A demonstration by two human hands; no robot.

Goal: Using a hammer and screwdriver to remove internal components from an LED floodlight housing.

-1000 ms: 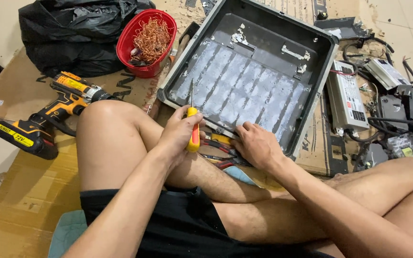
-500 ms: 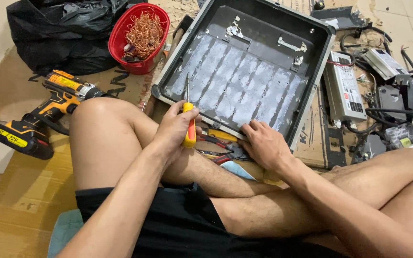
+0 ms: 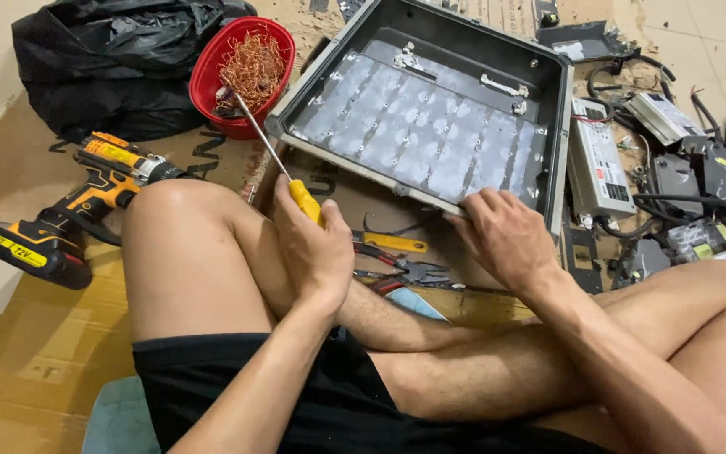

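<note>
My left hand (image 3: 313, 244) grips the yellow handle of a long screwdriver (image 3: 283, 176) whose shaft points up and left toward the red bowl. My right hand (image 3: 502, 235) rests on the near rim of a dark grey metal housing (image 3: 552, 134), fingers curled over the edge. Inside the housing lies a pale plate with white paste patches. The housing's near edge is lifted off the cardboard. Pliers and cutters (image 3: 405, 269) lie on the cardboard between my hands, just in front of my legs.
A red bowl of copper wire (image 3: 245, 71) stands by a black plastic bag (image 3: 119, 67) at the back left. A yellow cordless drill (image 3: 69, 219) lies left of my knee. Power supply boxes (image 3: 598, 160) and tangled cables sit at the right.
My right hand moved from the tools up onto the housing's near rim and the housing tilted up. The screwdriver in my left hand swung leftward, its tip leaving the housing.
</note>
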